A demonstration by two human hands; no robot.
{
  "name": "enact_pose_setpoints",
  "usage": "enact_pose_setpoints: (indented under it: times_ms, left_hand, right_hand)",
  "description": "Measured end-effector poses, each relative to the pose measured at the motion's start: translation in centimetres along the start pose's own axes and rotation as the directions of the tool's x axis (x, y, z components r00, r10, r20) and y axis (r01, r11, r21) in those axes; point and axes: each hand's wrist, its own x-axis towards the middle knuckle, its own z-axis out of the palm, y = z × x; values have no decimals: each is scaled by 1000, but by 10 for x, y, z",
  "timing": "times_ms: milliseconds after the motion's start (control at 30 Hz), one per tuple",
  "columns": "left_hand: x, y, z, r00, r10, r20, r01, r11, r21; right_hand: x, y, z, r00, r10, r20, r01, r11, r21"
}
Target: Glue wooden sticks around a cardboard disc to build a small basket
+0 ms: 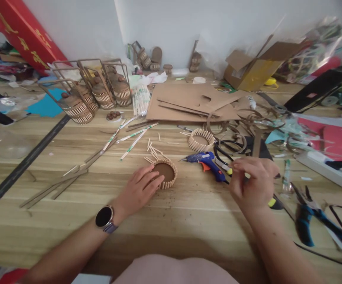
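My left hand (139,185), with a watch on the wrist, reaches over the left rim of a small round basket (173,179) and holds it on the table. Its brown base is ringed by short upright wooden sticks; my fingers hide the left side. My right hand (249,179) is raised to the right, fingers pinched together; what they hold, if anything, cannot be made out. A blue glue gun (203,157) with an orange trigger lies between the hands, nozzle toward the basket. Loose short sticks (156,150) lie just behind the basket. A second stick-ringed basket (200,141) stands farther back.
Finished lidded baskets with handles (99,90) stand at the back left. A cardboard sheet (182,102) lies at the back, with an open box (256,65) beyond it. Pliers (309,213) are at the right. Brown strips (70,181) and a black bar (25,165) lie left.
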Motion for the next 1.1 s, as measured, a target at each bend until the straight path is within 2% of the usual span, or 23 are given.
enact_pose_setpoints:
  times_ms: [200,367,433,500,567,633,767,867,967,1033,1100]
  left_hand:
    - [3,-3,-1,1000,-21,16,21,1000,22]
    - [6,-6,-6,993,-98,-69,102,993,63]
    - [8,0,-13,991,-85,-101,93,993,75]
    - [11,10,-22,996,-50,-79,50,999,-10]
    - [16,24,-30,999,-41,-31,35,985,-168]
    - [24,39,-35,990,-139,36,143,934,-327]
    - [39,58,-32,936,-298,188,353,766,-537]
    - [46,61,-29,904,-393,171,414,699,-583]
    - [47,60,-31,901,-392,186,418,672,-611]
    - [43,58,-34,877,-422,230,467,636,-614]
    - [38,56,-37,830,-470,301,546,572,-611]
  right_hand:
    - [-1,-5,6,986,-110,125,104,993,52]
    - [-3,-24,9,945,-249,213,251,968,16]
    - [-3,-33,10,923,-303,237,302,952,42]
    - [-4,-43,10,891,-359,279,346,933,97]
    - [-3,-53,10,867,-394,305,365,919,151]
    - [-4,-62,9,863,-412,292,360,908,216]
    - [-6,-76,6,862,-428,270,327,879,348]
    - [-6,-80,3,849,-448,279,331,863,381]
    - [0,-80,0,833,-481,275,370,852,371]
    - [6,-78,-5,807,-495,322,384,854,349]
    - [11,-73,-14,782,-458,423,354,885,302]
